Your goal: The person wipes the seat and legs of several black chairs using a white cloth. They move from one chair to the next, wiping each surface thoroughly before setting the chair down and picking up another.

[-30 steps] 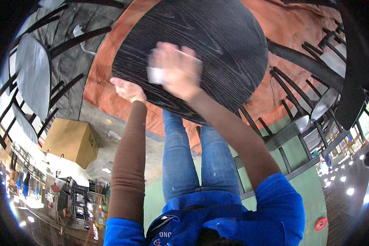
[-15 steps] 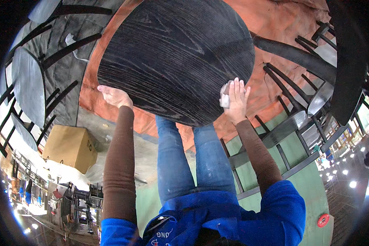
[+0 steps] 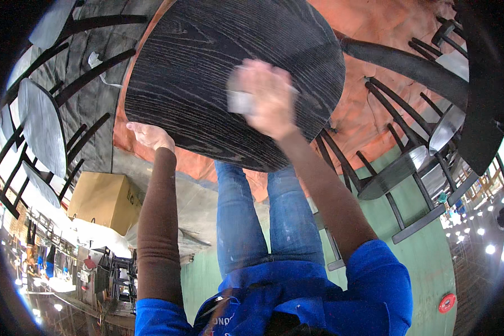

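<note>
A rounded black wooden panel [image 3: 207,67] with visible grain, resembling a chair seat, fills the upper middle, tilted before my legs. At its near left edge my left hand [image 3: 154,136] is closed around the rim; part of its fingers is hidden. My right hand [image 3: 271,103], smeared by motion, lies over the middle of the panel. Under its palm and fingers it holds a whitish wad like a cloth [image 3: 241,102], pressed to the surface.
Black chairs stand at the left [image 3: 42,126] and right [image 3: 395,173]. A dark curved bar [image 3: 403,61] extends rightward beside the panel. Orange sheeting [image 3: 369,28] covers the floor beyond, and a cardboard box [image 3: 98,201] sits at the lower left.
My right hand has swept the whitish cloth from the panel's right edge leftward to its middle. My left hand stays on the left rim. The view has shifted slightly.
</note>
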A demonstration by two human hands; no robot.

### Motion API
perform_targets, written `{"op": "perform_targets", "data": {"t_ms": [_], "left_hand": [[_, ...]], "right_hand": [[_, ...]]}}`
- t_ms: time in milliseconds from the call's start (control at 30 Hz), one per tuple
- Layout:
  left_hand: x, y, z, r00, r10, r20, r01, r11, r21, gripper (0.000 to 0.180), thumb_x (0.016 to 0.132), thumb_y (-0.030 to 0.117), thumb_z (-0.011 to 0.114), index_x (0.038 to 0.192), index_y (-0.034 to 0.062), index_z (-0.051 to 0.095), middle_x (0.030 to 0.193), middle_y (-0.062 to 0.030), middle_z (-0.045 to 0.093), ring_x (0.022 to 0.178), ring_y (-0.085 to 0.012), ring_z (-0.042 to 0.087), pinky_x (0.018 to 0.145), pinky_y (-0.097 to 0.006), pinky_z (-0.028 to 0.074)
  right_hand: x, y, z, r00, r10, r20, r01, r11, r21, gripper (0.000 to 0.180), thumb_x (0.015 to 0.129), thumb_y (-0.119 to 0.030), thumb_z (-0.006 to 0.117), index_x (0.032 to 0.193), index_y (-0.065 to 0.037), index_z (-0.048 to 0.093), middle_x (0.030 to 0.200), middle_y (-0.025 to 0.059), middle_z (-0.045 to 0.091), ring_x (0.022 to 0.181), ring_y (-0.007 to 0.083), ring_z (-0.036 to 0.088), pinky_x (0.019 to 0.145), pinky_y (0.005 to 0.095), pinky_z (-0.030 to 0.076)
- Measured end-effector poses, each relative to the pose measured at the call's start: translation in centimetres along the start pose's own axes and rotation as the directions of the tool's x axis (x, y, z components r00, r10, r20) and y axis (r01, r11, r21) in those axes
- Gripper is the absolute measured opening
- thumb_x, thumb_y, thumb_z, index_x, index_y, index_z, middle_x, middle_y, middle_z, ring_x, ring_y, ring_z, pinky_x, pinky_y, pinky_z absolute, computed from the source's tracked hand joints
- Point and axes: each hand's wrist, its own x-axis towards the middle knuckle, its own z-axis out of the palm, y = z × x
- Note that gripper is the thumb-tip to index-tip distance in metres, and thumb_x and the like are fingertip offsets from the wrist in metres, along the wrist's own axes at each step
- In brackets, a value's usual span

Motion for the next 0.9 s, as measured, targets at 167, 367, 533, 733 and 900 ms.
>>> {"op": "perform_targets", "data": {"t_ms": [167,367,533,733,900], "left_hand": [[0.0,-0.3,0.0,0.998,-0.032,0.044,0.033,0.999,-0.021,0.09,0.099,0.063,0.016,0.133,-0.0155,0.045,0.136,-0.0331,0.048,0.123,-0.0411,0.051,0.106,-0.042,0.039],[0.2,-0.2,0.1,1.0,-0.01,-0.003,0.01,0.999,0.046,0.08,0.102,0.056,0.016,0.131,-0.011,0.049,0.131,-0.0257,0.055,0.114,-0.0362,0.056,0.102,-0.04,0.042],[-0.4,0.6,0.2,0.997,0.029,-0.074,-0.015,0.983,0.183,0.07,0.106,0.047,0.016,0.137,-0.0091,0.043,0.134,-0.0248,0.054,0.118,-0.036,0.054,0.104,-0.038,0.039],[-0.4,0.2,0.1,0.995,0.087,-0.043,-0.083,0.992,0.096,0.083,0.103,0.056,0.019,0.118,-0.0188,0.053,0.118,-0.0316,0.059,0.105,-0.0384,0.057,0.097,-0.042,0.043],[0.1,-0.7,-0.1,0.997,0.072,-0.023,-0.072,0.997,-0.008,0.088,0.101,0.06,0.019,0.115,-0.0192,0.055,0.118,-0.0325,0.059,0.104,-0.039,0.058,0.095,-0.043,0.043]], "right_hand": [[-9.3,6.3,-3.9,0.991,0.134,-0.017,-0.135,0.971,-0.198,0.077,0.069,-0.022,0.069,0.139,0.0,0.044,0.15,0.0189,0.037,0.144,0.0339,0.027,0.111,0.0587,0.02],[6.3,-5.0,4.1,0.996,-0.044,-0.076,0.04,0.998,-0.056,0.084,0.066,-0.031,0.074,0.139,-0.003,0.044,0.149,0.0192,0.037,0.142,0.032,0.03,0.112,0.0588,0.02],[10.0,-7.9,5.4,0.982,-0.03,-0.187,0.046,0.995,0.084,0.083,0.067,-0.025,0.074,0.141,-0.005,0.043,0.149,0.0131,0.041,0.141,0.027,0.034,0.113,0.0534,0.022],[-9.6,2.7,-2.6,0.999,0.018,-0.032,-0.021,0.996,-0.09,0.069,0.075,-0.011,0.063,0.141,-0.002,0.044,0.149,0.0182,0.042,0.143,0.032,0.033,0.117,0.0555,0.013],[-6.1,0.1,-0.6,0.95,0.166,0.264,-0.125,0.978,-0.166,0.082,0.073,-0.025,0.069,0.145,-0.003,0.038,0.153,0.0177,0.034,0.144,0.034,0.027,0.114,0.0589,0.015]]}}
